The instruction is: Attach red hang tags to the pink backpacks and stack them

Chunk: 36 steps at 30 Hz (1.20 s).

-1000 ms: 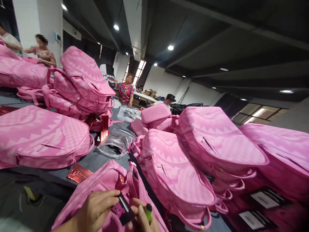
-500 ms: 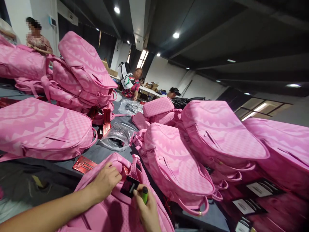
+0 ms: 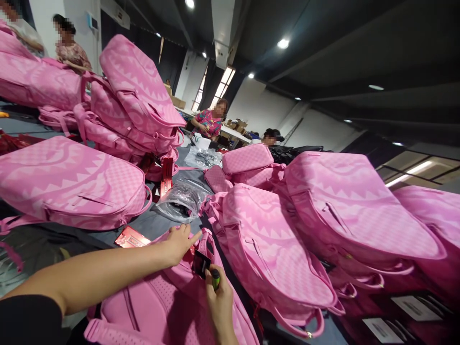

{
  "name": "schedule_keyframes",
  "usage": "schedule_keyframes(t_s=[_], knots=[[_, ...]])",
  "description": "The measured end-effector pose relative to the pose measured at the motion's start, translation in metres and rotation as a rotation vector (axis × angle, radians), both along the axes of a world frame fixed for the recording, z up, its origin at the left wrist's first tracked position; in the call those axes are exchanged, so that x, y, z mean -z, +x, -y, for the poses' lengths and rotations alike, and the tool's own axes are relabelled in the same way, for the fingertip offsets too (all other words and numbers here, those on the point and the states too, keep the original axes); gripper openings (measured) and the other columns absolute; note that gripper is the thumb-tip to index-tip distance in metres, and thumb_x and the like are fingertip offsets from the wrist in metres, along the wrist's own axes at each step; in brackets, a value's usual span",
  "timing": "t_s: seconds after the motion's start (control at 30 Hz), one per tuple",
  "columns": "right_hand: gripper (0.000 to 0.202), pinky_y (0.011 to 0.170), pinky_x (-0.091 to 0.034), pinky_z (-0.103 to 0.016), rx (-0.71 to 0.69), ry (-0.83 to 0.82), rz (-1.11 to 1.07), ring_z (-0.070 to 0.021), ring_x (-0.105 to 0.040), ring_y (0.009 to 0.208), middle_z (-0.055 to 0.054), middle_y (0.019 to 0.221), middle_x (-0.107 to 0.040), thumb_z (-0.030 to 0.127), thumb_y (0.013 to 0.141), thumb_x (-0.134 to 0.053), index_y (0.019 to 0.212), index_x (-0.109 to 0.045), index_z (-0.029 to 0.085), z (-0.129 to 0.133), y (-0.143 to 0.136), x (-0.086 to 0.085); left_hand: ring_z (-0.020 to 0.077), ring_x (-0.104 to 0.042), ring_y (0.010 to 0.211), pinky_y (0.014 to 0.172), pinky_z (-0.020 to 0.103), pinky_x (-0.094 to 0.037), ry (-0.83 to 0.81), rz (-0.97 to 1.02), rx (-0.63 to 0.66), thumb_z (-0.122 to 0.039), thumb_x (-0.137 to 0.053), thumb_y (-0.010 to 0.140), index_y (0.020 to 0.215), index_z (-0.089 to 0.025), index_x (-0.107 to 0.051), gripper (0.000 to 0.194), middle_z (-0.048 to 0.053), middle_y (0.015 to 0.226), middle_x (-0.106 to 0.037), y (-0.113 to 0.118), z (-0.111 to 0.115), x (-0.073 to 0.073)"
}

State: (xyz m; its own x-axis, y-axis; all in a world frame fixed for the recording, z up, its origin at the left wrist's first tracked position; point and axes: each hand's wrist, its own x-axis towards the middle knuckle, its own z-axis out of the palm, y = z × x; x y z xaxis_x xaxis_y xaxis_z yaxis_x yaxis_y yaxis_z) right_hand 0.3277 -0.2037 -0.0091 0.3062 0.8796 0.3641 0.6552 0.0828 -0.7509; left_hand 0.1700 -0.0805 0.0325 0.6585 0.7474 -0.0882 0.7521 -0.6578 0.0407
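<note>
A pink backpack (image 3: 154,306) lies back side up at the near edge, with its straps showing. Over its top end reaches my left hand (image 3: 179,244), fingers spread near the top loop (image 3: 206,242). My right hand (image 3: 220,292) is closed around a green pen-like tool with a dark end (image 3: 215,279), and its fingertips touch a black card tag (image 3: 200,263) beside the loop. A red tag (image 3: 132,238) lies just beyond the backpack, partly on the dark table cover.
Pink backpacks stand stacked at the back left (image 3: 140,91) and on the right (image 3: 345,201). Another lies at left (image 3: 72,182). Clear plastic bags (image 3: 181,200) sit mid-table. Several people are beyond, one in a colourful shirt (image 3: 208,122).
My left hand has moved up and right towards the loop, its fingers spreading. The black tag is more tilted. The view has shifted, and the far person's white backpack is lowered.
</note>
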Motion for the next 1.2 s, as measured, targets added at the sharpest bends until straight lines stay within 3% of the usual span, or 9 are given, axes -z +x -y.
schedule_keyframes(t_s=[0.1, 0.23, 0.4, 0.5, 0.7, 0.8, 0.93, 1.1, 1.2], knots=[[0.037, 0.059, -0.048, -0.026, 0.017, 0.008, 0.049, -0.0181, -0.061, 0.062, -0.007, 0.075, -0.069, 0.047, 0.088, -0.053, 0.094, -0.066, 0.013, -0.007, 0.0, 0.0, 0.0392, -0.045, 0.122, 0.083, 0.05, -0.051, 0.005, -0.041, 0.011, -0.024, -0.092, 0.05, 0.157, -0.03, -0.011, 0.135, 0.026, 0.154, -0.028, 0.007, -0.004, 0.007], [0.036, 0.061, -0.048, -0.026, -0.045, 0.02, 0.117, -0.0179, -0.062, 0.064, -0.008, 0.078, -0.07, 0.044, 0.089, -0.049, 0.095, -0.067, 0.013, -0.023, -0.002, -0.004, 0.0388, -0.047, 0.12, 0.082, 0.047, -0.051, 0.053, -0.063, 0.01, -0.017, -0.09, 0.052, 0.158, -0.031, -0.008, 0.134, 0.027, 0.155, -0.026, 0.004, -0.005, 0.015], [0.032, 0.057, -0.044, -0.025, -0.154, -0.079, 0.249, -0.0173, -0.061, 0.057, -0.006, 0.07, -0.068, 0.035, 0.088, -0.044, 0.094, -0.068, 0.015, -0.036, 0.004, -0.008, 0.0401, -0.047, 0.121, 0.085, 0.049, -0.051, 0.052, 0.027, 0.092, -0.012, -0.083, 0.058, 0.157, -0.025, -0.015, 0.12, 0.027, 0.151, -0.033, -0.004, -0.005, 0.014], [0.029, 0.057, -0.042, -0.024, -0.193, -0.147, 0.353, -0.0177, -0.062, 0.058, -0.006, 0.071, -0.069, 0.026, 0.085, -0.044, 0.097, -0.069, 0.016, -0.037, 0.012, -0.015, 0.0396, -0.046, 0.127, 0.093, 0.052, -0.048, 0.012, 0.106, 0.12, -0.002, -0.074, 0.063, 0.156, -0.027, -0.02, 0.111, 0.023, 0.156, -0.028, -0.012, -0.003, 0.011], [0.026, 0.055, -0.036, -0.023, -0.169, -0.338, 0.472, -0.0187, -0.065, 0.062, -0.005, 0.071, -0.07, 0.015, 0.08, -0.051, 0.097, -0.071, 0.02, -0.031, 0.013, -0.032, 0.0405, -0.043, 0.132, 0.091, 0.049, -0.05, -0.074, 0.221, -0.172, 0.007, -0.057, 0.074, 0.157, -0.026, -0.017, 0.098, 0.024, 0.162, -0.011, -0.03, 0.017, 0.002], [0.021, 0.058, -0.036, -0.023, -0.171, -0.387, 0.446, -0.0184, -0.065, 0.064, -0.005, 0.073, -0.07, 0.018, 0.084, -0.054, 0.098, -0.07, 0.019, -0.03, 0.011, -0.036, 0.0385, -0.05, 0.124, 0.09, 0.046, -0.051, -0.095, 0.189, -0.124, 0.006, -0.054, 0.077, 0.158, -0.025, -0.012, 0.096, 0.026, 0.16, -0.014, -0.034, 0.016, 0.001], [0.02, 0.062, -0.035, -0.023, -0.228, -0.461, 0.496, -0.0177, -0.067, 0.073, -0.004, 0.079, -0.072, 0.01, 0.082, -0.055, 0.094, -0.07, 0.019, -0.034, -0.002, -0.042, 0.0379, -0.048, 0.126, 0.09, 0.045, -0.051, -0.113, 0.184, -0.076, 0.006, -0.05, 0.077, 0.157, -0.025, -0.01, 0.095, 0.023, 0.159, -0.017, -0.037, 0.011, 0.004], [0.02, 0.06, -0.029, -0.025, -0.412, -0.606, 0.724, -0.0174, -0.066, 0.075, -0.004, 0.079, -0.072, 0.006, 0.082, -0.055, 0.087, -0.07, 0.019, -0.047, -0.033, -0.048, 0.0353, -0.048, 0.128, 0.092, 0.043, -0.05, -0.1, 0.234, -0.084, 0.006, -0.05, 0.076, 0.156, -0.027, -0.01, 0.096, 0.02, 0.162, -0.011, -0.04, 0.013, 0.01], [0.021, 0.059, -0.027, -0.025, -0.417, -0.646, 0.761, -0.018, -0.065, 0.075, -0.005, 0.079, -0.073, 0.005, 0.081, -0.056, 0.09, -0.07, 0.018, -0.055, -0.043, -0.047, 0.0342, -0.049, 0.128, 0.094, 0.043, -0.05, -0.092, 0.286, -0.092, 0.006, -0.048, 0.077, 0.156, -0.028, -0.012, 0.094, 0.017, 0.164, -0.01, -0.041, 0.011, 0.014]])
